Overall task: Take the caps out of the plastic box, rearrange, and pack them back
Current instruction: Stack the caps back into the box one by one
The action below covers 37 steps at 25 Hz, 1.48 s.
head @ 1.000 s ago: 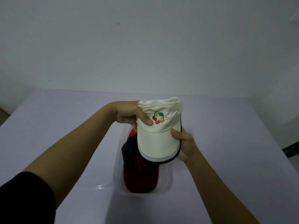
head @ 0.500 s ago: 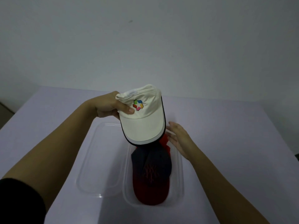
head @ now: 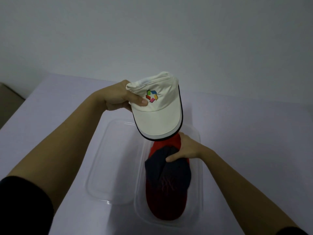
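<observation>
My left hand (head: 118, 97) grips the white cap (head: 159, 116) above the plastic box (head: 198, 184), my right hand (head: 188, 150) pinches the navy cap (head: 167, 173) atop the red cap (head: 166, 207) inside; pulling could snag red or drag the light box.

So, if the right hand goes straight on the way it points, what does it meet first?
The navy cap, which the right hand grips now; just beyond, probably the red cap, both in the plastic box.
</observation>
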Available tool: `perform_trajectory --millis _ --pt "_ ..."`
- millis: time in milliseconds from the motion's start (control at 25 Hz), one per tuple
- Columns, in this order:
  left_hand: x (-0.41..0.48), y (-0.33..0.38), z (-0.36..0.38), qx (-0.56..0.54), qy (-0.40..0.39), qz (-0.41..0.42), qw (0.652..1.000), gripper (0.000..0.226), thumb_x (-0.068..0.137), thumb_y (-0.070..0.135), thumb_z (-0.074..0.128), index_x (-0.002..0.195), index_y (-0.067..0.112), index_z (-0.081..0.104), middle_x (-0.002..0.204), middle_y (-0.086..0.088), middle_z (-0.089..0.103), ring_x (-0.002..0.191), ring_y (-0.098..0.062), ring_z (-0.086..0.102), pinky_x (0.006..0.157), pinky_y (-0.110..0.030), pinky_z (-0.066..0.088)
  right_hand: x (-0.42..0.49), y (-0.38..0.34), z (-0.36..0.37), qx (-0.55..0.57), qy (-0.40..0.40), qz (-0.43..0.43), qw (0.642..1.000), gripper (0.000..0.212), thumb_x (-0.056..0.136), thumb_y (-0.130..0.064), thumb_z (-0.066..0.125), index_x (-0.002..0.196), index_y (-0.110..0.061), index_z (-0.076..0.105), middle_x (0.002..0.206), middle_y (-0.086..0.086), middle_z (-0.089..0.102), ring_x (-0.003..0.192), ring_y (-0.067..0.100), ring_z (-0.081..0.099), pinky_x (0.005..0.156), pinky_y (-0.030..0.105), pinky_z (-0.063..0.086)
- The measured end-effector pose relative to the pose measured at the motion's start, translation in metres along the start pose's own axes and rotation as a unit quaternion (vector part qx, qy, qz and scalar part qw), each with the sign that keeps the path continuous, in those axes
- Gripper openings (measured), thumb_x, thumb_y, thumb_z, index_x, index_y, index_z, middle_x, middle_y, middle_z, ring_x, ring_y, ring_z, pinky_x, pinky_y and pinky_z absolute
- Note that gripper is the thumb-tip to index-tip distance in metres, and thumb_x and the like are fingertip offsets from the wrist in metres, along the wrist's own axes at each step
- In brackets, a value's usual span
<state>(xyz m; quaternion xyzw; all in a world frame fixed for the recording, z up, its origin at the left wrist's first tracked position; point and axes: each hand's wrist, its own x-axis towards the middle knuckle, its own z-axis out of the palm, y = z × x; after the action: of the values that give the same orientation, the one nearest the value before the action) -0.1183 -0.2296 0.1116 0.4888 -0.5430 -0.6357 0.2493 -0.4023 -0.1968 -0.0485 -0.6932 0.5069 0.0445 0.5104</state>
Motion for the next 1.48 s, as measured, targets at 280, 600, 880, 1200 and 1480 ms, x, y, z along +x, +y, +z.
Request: perform_trajectory --millis 280,600,880,1200,1480 --pt "0.016 0.009 0.014 0.048 0.074 0.051 0.995 0.022 0.072 -0.002 0.074 0.092 0.009 0.073 0.092 -0.001 0.075 0.088 -0.018 0.071 0.078 -0.034 0.059 -0.066 -0.042 0.008 0.002 0.089 -0.131 0.987 0.123 0.042 -0.057 0.087 0.141 -0.031 0.019 0.140 -0.006 0.038 0.128 0.013 0.041 0.109 0.041 0.037" --pt "0.048 -0.015 0.068 0.399 -0.018 0.165 0.902 0.020 0.065 0.023 0.084 0.080 0.015 0.075 0.079 0.008 0.062 0.069 0.003 0.058 0.069 -0.016 0.045 -0.106 -0.054 0.013 -0.098 0.131 -0.152 0.975 0.129 0.052 -0.059 0.082 0.147 -0.025 0.001 0.153 -0.003 0.018 0.135 0.004 0.018 0.115 0.028 0.020" --pt "0.060 -0.057 0.086 0.383 -0.071 -0.002 0.921 0.014 0.070 0.009 0.077 0.080 0.013 0.069 0.090 0.003 0.061 0.086 -0.016 0.059 0.079 -0.029 0.049 -0.109 -0.050 0.012 -0.097 0.125 -0.166 0.973 0.120 0.057 -0.066 0.074 0.146 -0.031 0.003 0.153 -0.006 0.017 0.138 0.010 0.020 0.113 0.030 0.023" --pt "0.065 -0.069 0.077 0.254 -0.085 -0.082 0.960 0.036 0.064 0.017 0.078 0.086 -0.006 0.061 0.082 -0.003 0.057 0.079 -0.017 0.055 0.078 -0.033 0.044 -0.069 0.006 -0.040 -0.172 0.262 -0.092 0.945 0.056 0.085 -0.029 0.044 0.140 -0.020 0.038 0.143 0.005 0.043 0.131 0.025 0.039 0.111 0.038 0.029" --pt "0.072 -0.080 0.082 0.489 -0.102 -0.001 0.867 0.028 0.083 0.033 0.065 0.097 0.009 0.065 0.099 -0.001 0.064 0.091 -0.017 0.057 0.084 -0.030 0.044 -0.035 0.002 -0.054 -0.356 0.168 -0.014 0.919 0.028 0.097 -0.041 0.039 0.101 -0.016 0.052 0.102 0.004 0.063 0.109 0.024 0.047 0.088 0.039 0.034"
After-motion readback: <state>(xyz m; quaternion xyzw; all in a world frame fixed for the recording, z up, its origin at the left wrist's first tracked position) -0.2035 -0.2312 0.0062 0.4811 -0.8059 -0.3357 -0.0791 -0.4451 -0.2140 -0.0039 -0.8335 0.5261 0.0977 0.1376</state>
